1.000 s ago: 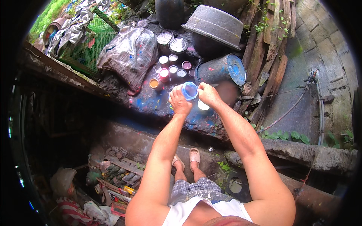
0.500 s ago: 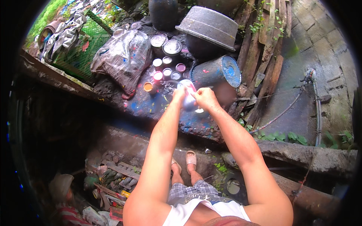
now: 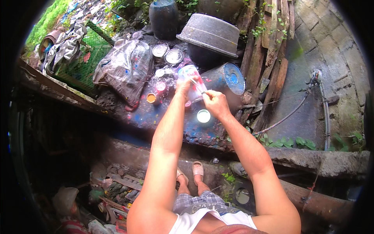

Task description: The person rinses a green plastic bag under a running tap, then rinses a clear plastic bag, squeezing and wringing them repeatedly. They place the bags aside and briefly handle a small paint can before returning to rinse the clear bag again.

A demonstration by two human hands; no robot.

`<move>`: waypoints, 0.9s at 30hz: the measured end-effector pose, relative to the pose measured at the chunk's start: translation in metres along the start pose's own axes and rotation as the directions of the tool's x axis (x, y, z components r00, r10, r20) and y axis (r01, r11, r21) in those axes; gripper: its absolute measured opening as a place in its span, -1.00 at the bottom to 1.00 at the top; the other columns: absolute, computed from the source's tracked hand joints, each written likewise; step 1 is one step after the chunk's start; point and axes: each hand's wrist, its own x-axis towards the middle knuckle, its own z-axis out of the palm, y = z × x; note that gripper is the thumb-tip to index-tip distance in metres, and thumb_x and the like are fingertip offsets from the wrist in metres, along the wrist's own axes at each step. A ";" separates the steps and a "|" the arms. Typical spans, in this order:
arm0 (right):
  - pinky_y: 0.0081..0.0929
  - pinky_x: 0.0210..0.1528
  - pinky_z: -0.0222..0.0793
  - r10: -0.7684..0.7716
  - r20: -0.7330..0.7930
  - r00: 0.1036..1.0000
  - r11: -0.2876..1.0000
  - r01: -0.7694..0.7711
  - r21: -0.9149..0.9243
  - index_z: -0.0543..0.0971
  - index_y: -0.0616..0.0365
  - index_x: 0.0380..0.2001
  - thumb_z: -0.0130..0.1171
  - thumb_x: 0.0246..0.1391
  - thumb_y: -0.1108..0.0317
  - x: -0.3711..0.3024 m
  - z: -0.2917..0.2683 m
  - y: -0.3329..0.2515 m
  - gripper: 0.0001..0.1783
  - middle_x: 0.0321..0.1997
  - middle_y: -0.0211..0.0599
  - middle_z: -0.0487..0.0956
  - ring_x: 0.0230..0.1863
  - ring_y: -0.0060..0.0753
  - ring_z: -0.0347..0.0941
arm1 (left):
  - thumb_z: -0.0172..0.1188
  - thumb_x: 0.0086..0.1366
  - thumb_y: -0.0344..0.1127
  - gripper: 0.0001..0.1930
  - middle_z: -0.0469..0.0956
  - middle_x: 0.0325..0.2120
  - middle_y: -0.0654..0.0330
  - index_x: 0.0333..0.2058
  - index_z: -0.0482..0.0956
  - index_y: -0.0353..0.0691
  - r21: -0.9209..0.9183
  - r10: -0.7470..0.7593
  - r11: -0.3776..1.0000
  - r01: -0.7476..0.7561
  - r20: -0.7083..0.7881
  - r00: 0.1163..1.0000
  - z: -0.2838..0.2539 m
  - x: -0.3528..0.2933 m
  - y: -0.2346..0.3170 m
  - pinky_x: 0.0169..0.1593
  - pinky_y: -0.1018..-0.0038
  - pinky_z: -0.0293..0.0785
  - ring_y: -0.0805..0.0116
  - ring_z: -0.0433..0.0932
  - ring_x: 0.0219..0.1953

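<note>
In my left hand [image 3: 182,86] is a translucent plastic container [image 3: 189,71] smeared with pink and red, tilted above the paint-stained slab. My right hand [image 3: 216,103] is closed at its lower right side, pinching a thin pale stick-like piece [image 3: 200,87] that reaches across the container; its exact kind is unclear. Just below the hands stands an open cup of pale paint [image 3: 203,116]. Left of them are an orange paint cup [image 3: 151,98] and a pink one [image 3: 160,86]. Two larger round cans [image 3: 173,56] stand farther back, and the container hides part of the cups behind it.
A blue-stained drum [image 3: 233,76] lies on its side to the right, below an upturned grey basin [image 3: 210,33]. A crumpled sack [image 3: 124,70] rests at left. Old planks [image 3: 269,58] lean beside the block wall. A dark gap separates the slab from my feet.
The container has tilted and come up higher in view, showing its pink-smeared surface. My right hand has drawn slightly down and right. The pale paint cup, mostly covered before, now shows fully.
</note>
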 end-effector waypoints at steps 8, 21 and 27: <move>-0.09 -0.09 0.54 -0.002 0.238 0.971 0.991 0.033 -0.127 0.62 0.06 0.23 0.15 0.41 0.29 0.004 -0.006 0.018 -0.61 -0.27 -0.04 0.70 -0.21 -0.02 0.67 | 0.70 -0.17 -0.13 0.13 0.43 0.27 -0.09 0.39 0.27 -0.14 0.805 0.576 0.352 -0.477 0.216 0.789 -0.044 -0.051 -0.006 0.35 0.05 0.44 -0.18 0.45 0.32; 0.01 0.03 0.59 0.288 0.405 0.868 0.944 -0.187 -0.270 0.60 0.01 0.11 0.11 0.27 0.27 0.017 0.014 -0.028 -0.63 -0.10 0.09 0.75 -0.08 0.08 0.73 | 0.59 0.12 -0.28 -0.08 0.51 0.23 0.03 0.34 0.17 0.01 0.722 0.738 0.106 -0.684 0.403 0.540 -0.057 -0.095 -0.051 0.26 0.06 0.56 -0.13 0.54 0.26; 0.01 -0.16 0.64 0.203 0.451 0.869 0.962 -0.092 -0.256 0.63 0.02 0.08 0.08 0.24 0.28 0.012 0.033 -0.009 -0.63 -0.17 0.07 0.76 -0.29 0.01 0.75 | 0.62 0.11 -0.22 -0.06 0.54 0.17 -0.06 0.35 0.18 -0.03 0.718 0.669 0.314 -0.621 0.297 0.681 -0.065 -0.093 -0.072 0.18 0.04 0.59 -0.20 0.63 0.15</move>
